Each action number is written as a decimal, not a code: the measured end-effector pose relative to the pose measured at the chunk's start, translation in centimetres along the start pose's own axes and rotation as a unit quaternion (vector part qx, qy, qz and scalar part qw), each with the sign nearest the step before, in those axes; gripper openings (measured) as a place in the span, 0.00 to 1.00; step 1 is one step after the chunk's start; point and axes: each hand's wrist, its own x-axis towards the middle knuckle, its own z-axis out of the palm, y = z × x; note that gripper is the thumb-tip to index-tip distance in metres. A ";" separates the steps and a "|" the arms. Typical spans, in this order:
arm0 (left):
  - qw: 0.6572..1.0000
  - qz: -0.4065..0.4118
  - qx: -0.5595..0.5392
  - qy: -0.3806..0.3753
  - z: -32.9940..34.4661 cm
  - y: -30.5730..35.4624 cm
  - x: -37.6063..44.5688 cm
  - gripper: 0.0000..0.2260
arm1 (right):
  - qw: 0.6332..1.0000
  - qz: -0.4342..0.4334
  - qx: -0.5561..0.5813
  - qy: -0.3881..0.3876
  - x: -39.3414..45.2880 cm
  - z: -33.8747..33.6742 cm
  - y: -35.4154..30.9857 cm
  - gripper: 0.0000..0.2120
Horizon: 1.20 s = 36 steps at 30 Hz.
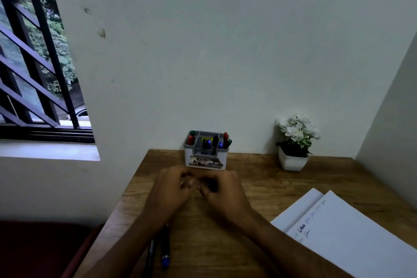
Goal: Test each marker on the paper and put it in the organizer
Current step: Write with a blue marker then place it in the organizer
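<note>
My left hand and my right hand meet over the middle of the wooden table, fingers curled toward each other. Between the fingertips sits a small dark marker, blurred and mostly hidden. Just behind the hands, against the wall, stands the grey-and-white organizer, with red, green, blue and black markers upright in its compartments. Two more markers lie near the table's left front: a blue-capped one and a black one, both partly under my left forearm. White paper with short scribbles lies at the right.
A white pot of white flowers stands at the back right, near the side wall. A barred window is at the upper left. Something dark red, perhaps a seat, is left of the table.
</note>
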 end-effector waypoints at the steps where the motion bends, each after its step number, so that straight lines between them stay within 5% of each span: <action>1: 1.000 -0.010 0.008 -0.021 -0.2 -0.6 -0.7 0.11 | 1.000 0.013 -0.007 -0.016 -0.5 0.4 -0.2 0.12; 11: 0.989 -0.027 0.040 -0.140 -3.3 -2.4 -3.6 0.18 | 0.995 0.049 -0.004 -0.089 -3.3 3.6 -3.2 0.06; 26: 0.991 -0.013 0.050 -0.122 -3.4 -2.5 -4.2 0.13 | 0.985 0.079 -0.090 -0.122 -3.0 3.9 -5.7 0.14; 33: 0.991 -0.005 0.025 -0.129 -2.9 -1.6 -3.1 0.11 | 0.984 0.130 -0.073 -0.101 -2.1 0.5 -3.4 0.05; 36: 0.993 0.008 0.014 -0.114 -2.3 -0.5 -2.5 0.11 | 0.985 0.117 -0.071 -0.107 -2.2 -1.1 -2.0 0.16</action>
